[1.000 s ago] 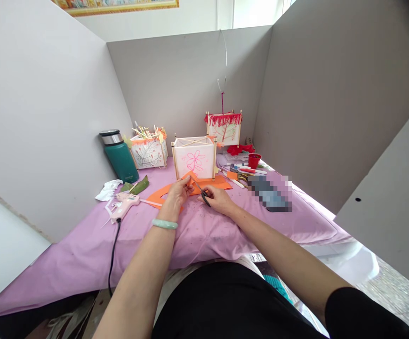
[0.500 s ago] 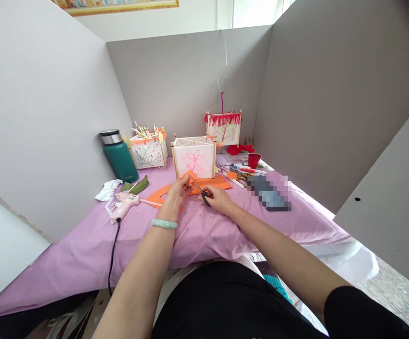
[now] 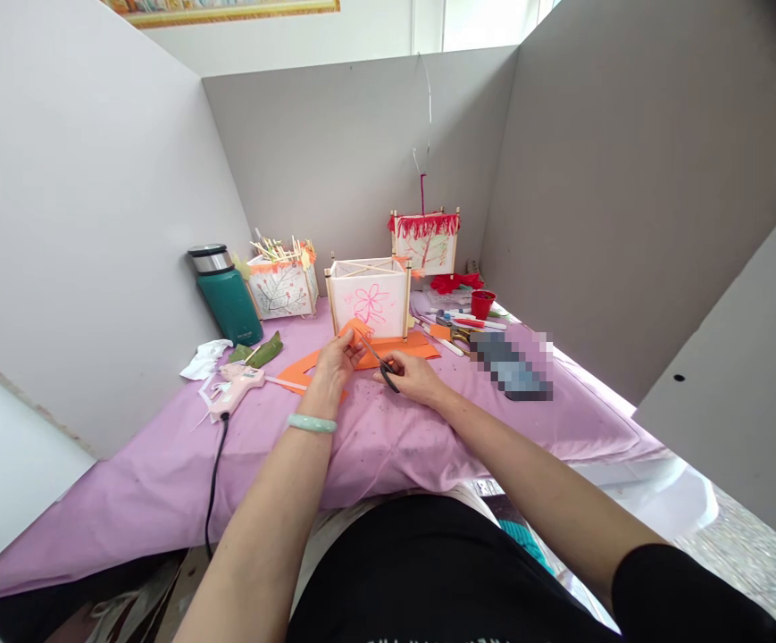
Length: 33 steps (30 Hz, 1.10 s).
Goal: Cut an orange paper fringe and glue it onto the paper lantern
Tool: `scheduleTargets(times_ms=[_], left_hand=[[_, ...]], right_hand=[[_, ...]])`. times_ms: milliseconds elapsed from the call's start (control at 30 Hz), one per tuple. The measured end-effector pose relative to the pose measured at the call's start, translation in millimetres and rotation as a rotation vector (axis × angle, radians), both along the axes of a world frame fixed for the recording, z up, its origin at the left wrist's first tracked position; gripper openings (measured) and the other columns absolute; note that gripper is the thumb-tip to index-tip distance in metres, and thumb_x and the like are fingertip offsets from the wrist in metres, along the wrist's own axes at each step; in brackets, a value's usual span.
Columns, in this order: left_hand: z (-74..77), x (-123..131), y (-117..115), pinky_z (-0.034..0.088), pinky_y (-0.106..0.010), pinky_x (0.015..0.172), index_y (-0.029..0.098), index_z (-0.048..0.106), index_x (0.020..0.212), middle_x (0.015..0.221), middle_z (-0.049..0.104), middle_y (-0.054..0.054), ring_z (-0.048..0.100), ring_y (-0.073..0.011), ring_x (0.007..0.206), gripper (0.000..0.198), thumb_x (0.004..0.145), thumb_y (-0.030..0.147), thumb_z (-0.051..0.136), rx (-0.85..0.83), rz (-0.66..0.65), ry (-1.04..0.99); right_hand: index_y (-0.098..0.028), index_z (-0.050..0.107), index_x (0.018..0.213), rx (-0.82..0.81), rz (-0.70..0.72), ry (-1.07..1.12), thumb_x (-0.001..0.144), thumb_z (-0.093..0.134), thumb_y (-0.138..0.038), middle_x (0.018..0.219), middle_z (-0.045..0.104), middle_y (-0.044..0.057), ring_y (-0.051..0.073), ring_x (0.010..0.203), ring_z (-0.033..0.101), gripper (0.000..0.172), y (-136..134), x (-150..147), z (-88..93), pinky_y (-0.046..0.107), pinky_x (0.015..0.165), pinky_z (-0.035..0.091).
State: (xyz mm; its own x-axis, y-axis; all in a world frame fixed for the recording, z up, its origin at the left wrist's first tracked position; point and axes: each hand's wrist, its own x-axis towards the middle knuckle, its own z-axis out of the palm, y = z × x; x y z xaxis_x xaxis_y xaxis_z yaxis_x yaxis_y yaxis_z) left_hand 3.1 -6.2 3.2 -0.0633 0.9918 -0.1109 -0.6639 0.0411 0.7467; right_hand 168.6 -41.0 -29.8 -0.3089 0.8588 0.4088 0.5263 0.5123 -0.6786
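My left hand [image 3: 338, 362], with a pale green bangle on its wrist, pinches a small piece of orange paper [image 3: 359, 329]. My right hand [image 3: 413, 377] is closed round the black handles of a pair of scissors [image 3: 388, 372]. The blades point up and left and meet the edge of the orange piece. Under and behind my hands, larger orange paper [image 3: 411, 348] lies on the purple cloth [image 3: 388, 446]. Just beyond stands a white lantern [image 3: 369, 299] with a wooden stick frame and a pink flower drawn on its front.
A pink glue gun [image 3: 238, 390] with a black cord lies left, near green leaves [image 3: 263, 352] and a teal bottle [image 3: 230, 299]. Two more lanterns, one holding sticks [image 3: 284, 290] and one red-fringed [image 3: 426, 246], are behind. A phone [image 3: 512, 368], markers and a red cup [image 3: 482, 304] are right.
The orange piece in my left hand has tilted a little and shifted slightly left. The scissor blades look a little differently angled against it. Everything else on the table stays put.
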Motion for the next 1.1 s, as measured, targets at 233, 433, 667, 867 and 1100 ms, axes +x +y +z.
scheduleTargets(times_ms=[233, 433, 667, 867, 1100], left_hand=[[-0.1, -0.3, -0.1, 0.05, -0.022, 0.056, 0.013, 0.058, 0.073, 0.059, 0.061, 0.0, 0.058, -0.009, 0.05, 0.007, 0.079, 0.01, 0.056, -0.004, -0.02, 0.017], [0.9, 0.9, -1.8, 0.05, -0.022, 0.058, 0.013, 0.058, 0.072, 0.061, 0.062, -0.001, 0.057, -0.0081, 0.05, 0.007, 0.077, 0.01, 0.059, -0.018, -0.018, 0.029], [0.8, 0.8, -1.6, 0.05, -0.022, 0.058, 0.013, 0.058, 0.072, 0.061, 0.062, -0.001, 0.058, -0.0084, 0.051, 0.007, 0.078, 0.01, 0.058, -0.017, -0.033, 0.032], [1.3, 0.8, -2.1, 0.05, -0.022, 0.058, 0.013, 0.057, 0.073, 0.061, 0.062, -0.001, 0.058, -0.0085, 0.051, 0.007, 0.079, 0.01, 0.057, -0.012, -0.034, 0.03], [2.7, 1.1, -2.9, 0.05, -0.022, 0.057, 0.013, 0.056, 0.073, 0.06, 0.061, -0.001, 0.058, -0.009, 0.051, 0.006, 0.078, 0.011, 0.058, -0.027, -0.027, 0.03]], right_hand=[[-0.02, 0.061, 0.091, 0.008, -0.004, -0.007, 0.075, 0.059, -0.044, 0.063, 0.058, -0.003, 0.01, 0.057, 0.05, 0.029, -2.2, 0.0, 2.1, 0.02, 0.054, 0.033], [-0.02, 0.061, 0.09, 0.013, -0.009, -0.011, 0.074, 0.06, -0.048, 0.063, 0.058, -0.002, 0.011, 0.058, 0.05, 0.033, -2.7, -0.7, 3.5, 0.02, 0.054, 0.033], [-0.019, 0.06, 0.09, 0.019, -0.004, -0.016, 0.074, 0.06, -0.051, 0.062, 0.057, -0.003, 0.011, 0.057, 0.05, 0.035, -2.9, -0.5, 4.2, 0.02, 0.055, 0.033], [-0.019, 0.06, 0.092, 0.016, 0.006, -0.029, 0.076, 0.059, -0.049, 0.061, 0.057, -0.003, 0.01, 0.057, 0.049, 0.034, -1.3, 0.0, 2.6, 0.02, 0.054, 0.033], [-0.02, 0.06, 0.091, 0.02, -0.003, -0.026, 0.076, 0.059, -0.049, 0.062, 0.057, -0.003, 0.011, 0.057, 0.05, 0.033, -0.2, 0.3, 1.2, 0.02, 0.054, 0.033]])
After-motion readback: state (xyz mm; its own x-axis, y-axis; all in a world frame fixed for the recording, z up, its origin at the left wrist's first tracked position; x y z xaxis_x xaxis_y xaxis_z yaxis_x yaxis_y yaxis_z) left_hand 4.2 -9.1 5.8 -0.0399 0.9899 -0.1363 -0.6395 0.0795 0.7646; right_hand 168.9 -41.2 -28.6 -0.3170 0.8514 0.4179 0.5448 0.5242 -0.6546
